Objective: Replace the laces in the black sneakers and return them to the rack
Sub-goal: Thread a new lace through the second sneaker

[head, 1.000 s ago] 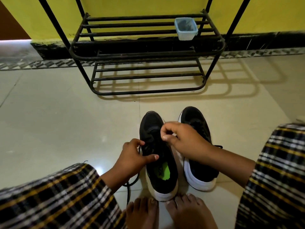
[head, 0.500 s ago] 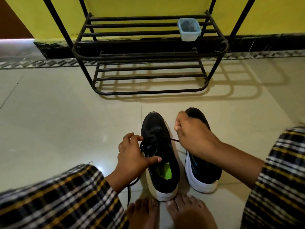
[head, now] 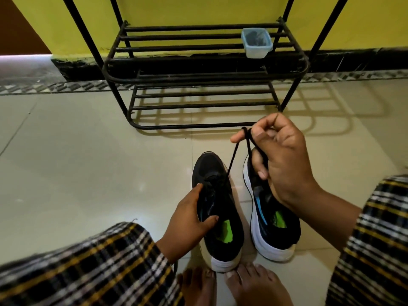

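Head view, left hand: the left hand (head: 191, 214) holds the left sneaker (head: 217, 212) by its near side, fingertips up on the lacing, thumb hooked over the collar edge.
Head view, right hand: the right hand (head: 279, 160) is raised above the shoes, fingers curled, and a black lace (head: 234, 154) is looped over the index finger and pinched against the thumb.
Lace: it runs taut, down and left from that finger to the eyelets of the left sneaker; a second strand drops past the palm.
Left sneaker: black upper, white sole, green insole patch showing, standing on the floor (head: 88, 164) with its heel just at the person's bare toes (head: 240, 277).
Right sneaker: the right sneaker (head: 270, 224) sits just beside its partner, toe partly hidden behind the right hand, blue stripe along the inner side.
Rack: the black metal rack (head: 198, 71) stands against the yellow wall (head: 198, 12), well apart from the shoes, both tiers bare of shoes.
On the rack: a small pale blue plastic container (head: 256, 43) rests at the right of the upper tier, something dark inside, too small to tell.
Foreground: checked fabric (head: 84, 268) covers both knees at the lower corners.
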Action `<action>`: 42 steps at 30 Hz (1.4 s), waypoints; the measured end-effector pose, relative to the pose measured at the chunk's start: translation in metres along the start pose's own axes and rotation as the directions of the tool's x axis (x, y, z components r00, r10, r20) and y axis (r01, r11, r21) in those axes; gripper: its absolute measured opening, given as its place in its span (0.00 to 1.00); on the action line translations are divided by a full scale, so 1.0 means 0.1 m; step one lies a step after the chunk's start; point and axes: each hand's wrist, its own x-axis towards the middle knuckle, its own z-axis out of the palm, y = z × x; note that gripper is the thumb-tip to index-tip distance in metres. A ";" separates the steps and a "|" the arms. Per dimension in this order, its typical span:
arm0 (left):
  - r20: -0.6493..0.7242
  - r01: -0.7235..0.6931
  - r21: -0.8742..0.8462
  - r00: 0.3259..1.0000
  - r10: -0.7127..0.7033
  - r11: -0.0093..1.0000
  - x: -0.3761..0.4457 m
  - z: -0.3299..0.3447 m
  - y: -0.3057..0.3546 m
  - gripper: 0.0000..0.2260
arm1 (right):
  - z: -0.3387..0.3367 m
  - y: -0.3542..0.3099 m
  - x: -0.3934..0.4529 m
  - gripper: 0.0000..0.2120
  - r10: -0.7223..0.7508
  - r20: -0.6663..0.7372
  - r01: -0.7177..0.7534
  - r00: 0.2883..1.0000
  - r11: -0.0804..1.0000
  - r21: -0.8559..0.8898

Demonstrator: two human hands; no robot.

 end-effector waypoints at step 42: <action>0.100 -0.054 0.579 0.995 -0.006 0.814 -0.04 0.01 0.01 0.32 | -0.06 -0.16 0.04 0.07 -0.133 0.081 0.153 0.988 0.920 -0.359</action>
